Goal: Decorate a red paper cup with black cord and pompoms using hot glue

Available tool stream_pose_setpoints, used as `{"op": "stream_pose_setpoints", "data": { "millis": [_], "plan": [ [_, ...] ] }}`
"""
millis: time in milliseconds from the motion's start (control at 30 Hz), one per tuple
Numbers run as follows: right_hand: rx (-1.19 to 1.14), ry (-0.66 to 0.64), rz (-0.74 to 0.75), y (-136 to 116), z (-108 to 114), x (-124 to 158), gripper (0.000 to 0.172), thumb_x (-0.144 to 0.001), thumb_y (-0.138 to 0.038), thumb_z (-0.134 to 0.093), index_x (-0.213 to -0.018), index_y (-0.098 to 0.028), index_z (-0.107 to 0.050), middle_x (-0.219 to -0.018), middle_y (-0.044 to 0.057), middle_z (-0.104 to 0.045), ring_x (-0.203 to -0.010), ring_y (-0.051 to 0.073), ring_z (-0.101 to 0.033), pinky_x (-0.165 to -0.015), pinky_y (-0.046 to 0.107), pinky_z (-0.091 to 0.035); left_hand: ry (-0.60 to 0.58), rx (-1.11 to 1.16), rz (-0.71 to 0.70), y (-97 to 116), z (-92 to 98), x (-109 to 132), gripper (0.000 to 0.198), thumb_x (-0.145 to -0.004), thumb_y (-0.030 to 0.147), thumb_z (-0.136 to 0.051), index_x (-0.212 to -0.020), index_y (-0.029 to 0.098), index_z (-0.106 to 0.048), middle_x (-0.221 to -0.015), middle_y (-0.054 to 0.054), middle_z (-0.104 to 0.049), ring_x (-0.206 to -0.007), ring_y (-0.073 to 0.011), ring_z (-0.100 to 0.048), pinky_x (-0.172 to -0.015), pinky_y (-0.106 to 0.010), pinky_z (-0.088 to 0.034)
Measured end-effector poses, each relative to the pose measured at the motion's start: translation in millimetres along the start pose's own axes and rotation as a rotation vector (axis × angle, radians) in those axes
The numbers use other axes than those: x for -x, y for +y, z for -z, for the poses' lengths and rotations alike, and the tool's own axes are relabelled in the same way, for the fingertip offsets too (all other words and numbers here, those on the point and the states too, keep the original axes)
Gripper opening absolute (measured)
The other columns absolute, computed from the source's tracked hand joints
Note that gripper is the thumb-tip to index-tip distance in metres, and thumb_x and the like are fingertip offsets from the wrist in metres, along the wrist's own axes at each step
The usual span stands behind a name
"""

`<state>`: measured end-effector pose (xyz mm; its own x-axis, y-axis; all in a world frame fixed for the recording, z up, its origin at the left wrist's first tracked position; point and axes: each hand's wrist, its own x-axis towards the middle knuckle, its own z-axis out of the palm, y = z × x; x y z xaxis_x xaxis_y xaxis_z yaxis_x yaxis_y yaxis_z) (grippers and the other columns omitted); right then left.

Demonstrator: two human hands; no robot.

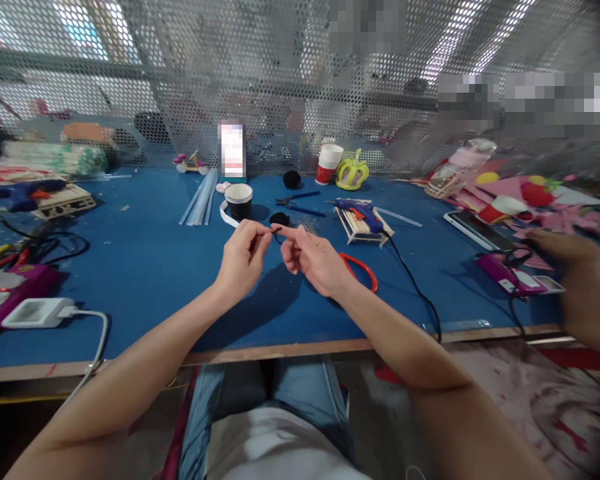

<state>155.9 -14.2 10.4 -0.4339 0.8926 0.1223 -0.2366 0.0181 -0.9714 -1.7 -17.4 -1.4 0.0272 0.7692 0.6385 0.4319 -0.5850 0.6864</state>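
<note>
1 black strip (pixel 277 231), phone (pixel 233 150) text illegible

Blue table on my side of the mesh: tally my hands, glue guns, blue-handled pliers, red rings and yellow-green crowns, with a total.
Hands: 2 (left hand, right hand)
Glue guns: 2 (left one, right one)
Blue-handled pliers: 1
Red ring, partly hidden: 1
Yellow-green crown: 1
Total: 7

Blue tabletop (pixel 150 267), brown front edge (pixel 280 350) | left: purple-and-white box (pixel 33 293) | centre: clear sticks (pixel 199 202), black cup (pixel 240 205), blue-handled pliers (pixel 307 211), black fuzzy ball (pixel 292 179) | right: red loop (pixel 369 272), slatted wooden stand (pixel 351 225), phone (pixel 477 230), purple device (pixel 510 273) | rear: paper-cup stack (pixel 329 162), yellow crown (pixel 353 173)
</note>
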Motion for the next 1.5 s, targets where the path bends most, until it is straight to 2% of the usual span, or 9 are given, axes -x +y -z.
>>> {"op": "stream_pose_setpoints", "data": {
  "millis": [67,200,400,600,767,967,1233,1400,1500],
  "plan": [
    [0.041,0.024,0.013,0,1,-1,0.046,-0.086,-0.056,-0.045,-0.108,-0.021,-0.064,-0.066,-0.002,-0.050,-0.055,0.007,-0.045,-0.049,0.022,-0.034,-0.024,0.043,0.039,2,1.0,-1,0.010,-0.086,0.022,-0.050,-0.081,0.017,-0.057,-0.075,-0.002,-0.053,-0.065,-0.0103,-0.050,-0.061,-0.025,-0.040],
    [0.109,0.053,0.035,2,4,-2,0.046,-0.085,-0.057,-0.045,-0.098,-0.019,-0.067,-0.064,-0.002,-0.050,-0.053,0.007,-0.044,-0.048,0.022,-0.034,-0.104,0.254,0.247,2,1.3,-4,0.011,-0.082,0.025,-0.055,-0.081,0.015,-0.060,-0.060,0.002,-0.053,-0.052,-0.0087,-0.050,-0.053,-0.024,-0.041],
    [0.044,0.020,0.000,3,6,-4,0.048,-0.086,-0.057,-0.046,-0.105,-0.018,-0.065,-0.061,-0.003,-0.048,-0.049,0.006,-0.041,-0.044,0.021,-0.029,-0.165,0.384,0.383,3,0.0,-7,0.011,-0.076,0.026,-0.061,-0.075,0.014,-0.060,-0.054,0.003,-0.055,-0.049,-0.0081,-0.052,-0.050,-0.022,-0.043],
    [-0.175,-0.105,-0.116,-1,4,-4,0.049,-0.087,-0.056,-0.044,-0.114,-0.017,-0.060,-0.056,-0.006,-0.044,-0.046,0.006,-0.034,-0.042,0.021,-0.024,-0.079,0.316,0.296,-1,-1.0,-6,0.012,-0.073,0.022,-0.064,-0.069,0.015,-0.055,-0.065,0.002,-0.055,-0.052,-0.0064,-0.053,-0.050,-0.020,-0.045],
    [-0.133,-0.174,-0.134,-4,1,-1,0.054,-0.089,-0.056,-0.040,-0.127,-0.018,-0.050,-0.054,-0.006,-0.046,-0.044,0.007,-0.035,-0.041,0.021,-0.024,-0.014,0.266,0.234,-5,-2.4,-6,0.013,-0.072,0.021,-0.066,-0.069,0.016,-0.054,-0.074,0.001,-0.054,-0.056,-0.0065,-0.054,-0.048,-0.019,-0.048],
    [-0.069,-0.167,-0.121,-5,0,1,0.057,-0.090,-0.055,-0.039,-0.134,-0.018,-0.044,-0.054,-0.006,-0.047,-0.045,0.008,-0.036,-0.042,0.021,-0.025,0.019,0.259,0.286,-5,-3.2,-6,0.015,-0.072,0.024,-0.066,-0.070,0.016,-0.053,-0.072,0.002,-0.053,-0.053,-0.0068,-0.052,-0.044,-0.019,-0.048],
    [-0.099,-0.172,-0.135,-6,0,2,0.059,-0.090,-0.054,-0.039,-0.135,-0.017,-0.043,-0.053,-0.006,-0.047,-0.045,0.008,-0.035,-0.042,0.021,-0.023,0.047,0.144,0.228,-3,-0.5,-7,0.014,-0.074,0.023,-0.063,-0.069,0.016,-0.053,-0.075,0.002,-0.050,-0.051,-0.0047,-0.052,-0.042,-0.017,-0.045],
    [-0.067,-0.126,-0.121,-7,1,3,0.062,-0.088,-0.059,-0.040,-0.130,-0.014,-0.048,-0.053,-0.005,-0.048,-0.044,0.008,-0.035,-0.042,0.022,-0.023,0.057,0.084,0.184,-3,-0.3,-7,0.013,-0.075,0.023,-0.063,-0.068,0.016,-0.053,-0.078,0.001,-0.051,-0.053,-0.0049,-0.053,-0.042,-0.016,-0.044],
    [-0.039,-0.087,-0.093,-9,2,4,0.062,-0.087,-0.060,-0.039,-0.123,-0.012,-0.055,-0.051,-0.005,-0.047,-0.044,0.007,-0.035,-0.042,0.022,-0.023,0.062,0.100,0.215,-5,-0.2,-6,0.015,-0.074,0.025,-0.065,-0.068,0.016,-0.053,-0.076,0.001,-0.051,-0.054,-0.0062,-0.053,-0.043,-0.018,-0.044]
  ]
}}
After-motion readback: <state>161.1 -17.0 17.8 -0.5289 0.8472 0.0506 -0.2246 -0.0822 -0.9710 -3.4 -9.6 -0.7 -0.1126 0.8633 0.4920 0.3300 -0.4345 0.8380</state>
